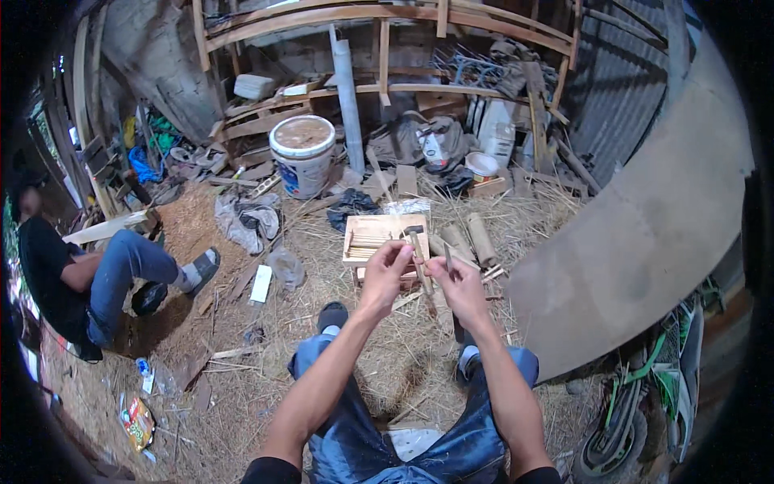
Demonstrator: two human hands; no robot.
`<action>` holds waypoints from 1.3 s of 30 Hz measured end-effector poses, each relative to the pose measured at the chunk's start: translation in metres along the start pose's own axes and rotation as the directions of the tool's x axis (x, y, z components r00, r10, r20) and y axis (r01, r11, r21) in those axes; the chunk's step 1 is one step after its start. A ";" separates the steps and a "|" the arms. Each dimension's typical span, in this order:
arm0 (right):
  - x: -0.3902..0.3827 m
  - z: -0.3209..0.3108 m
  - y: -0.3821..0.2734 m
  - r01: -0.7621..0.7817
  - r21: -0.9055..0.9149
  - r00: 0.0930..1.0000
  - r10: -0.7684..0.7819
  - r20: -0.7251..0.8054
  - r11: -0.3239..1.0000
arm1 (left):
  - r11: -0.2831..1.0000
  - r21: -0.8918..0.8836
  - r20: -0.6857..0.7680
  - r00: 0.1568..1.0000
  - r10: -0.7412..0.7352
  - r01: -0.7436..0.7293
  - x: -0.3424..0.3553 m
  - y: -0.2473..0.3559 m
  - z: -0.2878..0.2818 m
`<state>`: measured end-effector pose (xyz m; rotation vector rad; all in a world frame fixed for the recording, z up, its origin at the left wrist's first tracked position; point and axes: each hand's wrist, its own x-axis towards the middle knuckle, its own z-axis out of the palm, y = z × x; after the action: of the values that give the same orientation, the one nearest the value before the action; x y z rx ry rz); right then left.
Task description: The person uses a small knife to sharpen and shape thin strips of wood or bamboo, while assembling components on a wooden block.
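We recorded the left hand (pixel 387 273) pinched on a hammer-like tool (pixel 414 234) over the wooden box's (pixel 355 256) right edge; the right hand (pixel 461 290), clamped on a slim dark tool (pixel 448 255), stood beyond that edge.

Box (pixel 395 223) on floor (pixel 242 387), before left hand (pixel 385 278) and right hand (pixel 461 292); sticks (pixel 369 241) in box. Bamboo tubes (pixel 481 239) right of box. Bucket (pixel 306 169) behind box, to left; pipe (pixel 348 105) just right of bucket; tub (pixel 482 168) farther right. Co-worker (pixel 125 270) far left. Board (pixel 645 218) far right.
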<state>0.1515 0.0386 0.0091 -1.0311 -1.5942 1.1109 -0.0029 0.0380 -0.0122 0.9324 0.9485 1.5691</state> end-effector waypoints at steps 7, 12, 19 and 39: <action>-0.002 0.003 0.014 0.006 -0.056 1.000 -0.007 -0.001 0.998 | 0.988 0.150 0.008 1.000 -0.030 0.029 -0.007 0.002 0.005; -0.002 -0.032 0.004 -0.070 0.007 0.997 0.070 0.044 0.998 | 0.990 0.118 -0.192 0.976 0.100 -0.078 -0.001 0.031 -0.011; 0.011 -0.079 0.003 -0.090 0.588 0.970 0.205 -0.133 0.804 | 0.993 -0.081 -0.016 0.996 -0.088 0.086 -0.024 0.039 -0.023; 0.003 -0.043 0.002 0.067 -0.237 0.979 -0.110 -0.173 0.969 | 0.933 -0.168 0.231 0.933 -0.276 0.318 -0.033 0.033 0.016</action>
<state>0.1925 0.0506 0.0158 -1.1661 -1.6263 0.7584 0.0052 0.0029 0.0207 0.7488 0.7304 1.2572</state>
